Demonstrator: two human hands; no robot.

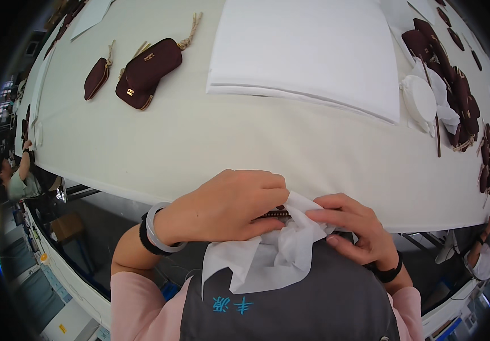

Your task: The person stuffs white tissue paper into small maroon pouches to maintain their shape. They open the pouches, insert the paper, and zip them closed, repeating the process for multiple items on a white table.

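Close to my body, at the table's near edge, my left hand grips a small dark zip pouch. Only a strip of its zip shows between my fingers; most of it is hidden by the hand and paper. Crumpled white tissue paper bulges from the pouch's opening and hangs down over my dark apron. On the other side, my right hand has its fingers and thumb closed on the tissue's right edge.
Maroon pouches with beige cord pulls lie at the far left. A stack of white sheets covers the back middle. At the right, more maroon pouches are heaped beside a white bundle. A person sits at the left edge.
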